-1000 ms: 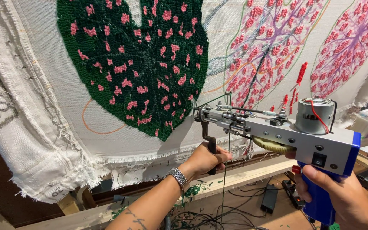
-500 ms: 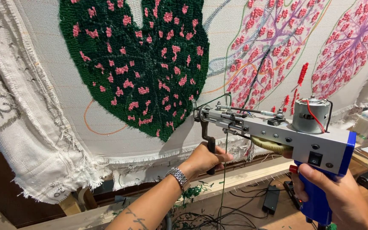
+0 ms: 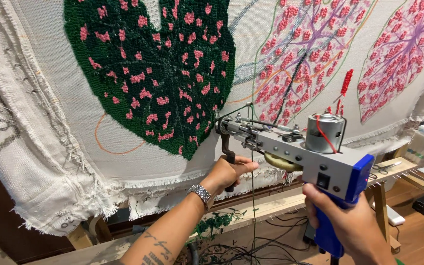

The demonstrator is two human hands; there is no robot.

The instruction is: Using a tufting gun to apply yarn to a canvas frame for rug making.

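A tufting gun (image 3: 295, 147) is held against the stretched backing cloth (image 3: 40, 147), its needle end set just below the lower tip of the dark green leaf with pink flecks (image 3: 158, 73). The black front handle (image 3: 227, 157) is gripped by the left hand (image 3: 226, 172), the fingers wrapped closed around it. The blue rear grip (image 3: 332, 230) is enclosed by the right hand (image 3: 347, 225), fingers curled tight.

Compared with the frame half a second ago, the gun is seen at almost the same spot on the cloth, and both grasps are unchanged; only a slight shift of the view is noted. A green strand of yarn (image 3: 252, 196) is seen hanging from the gun past the wooden frame rail (image 3: 280, 203). Two pink-veined leaves (image 3: 315, 54) are tufted to the right.
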